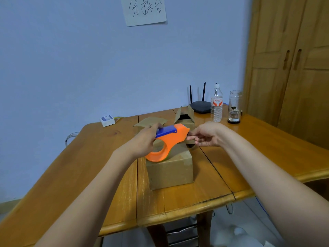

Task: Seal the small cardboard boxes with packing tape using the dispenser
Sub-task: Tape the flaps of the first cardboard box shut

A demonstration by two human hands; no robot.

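1. The left hand (142, 139) grasps the orange tape dispenser (169, 141) by its blue handle, holding it in the air just above the nearest box (170, 168)
2. The right hand (206, 134) has thumb and fingers curled at the dispenser's front end, seemingly pinching the tape end, though the tape itself is too thin to see
3. The nearest box sits closed in the middle of the table (249, 157); whether tape already lies on it cannot be told
4. Behind it an open box (185, 118) with raised flaps and another box (149, 122) with loose flaps look unsealed
5. Judged so, sealing has barely begun, with most boxes left
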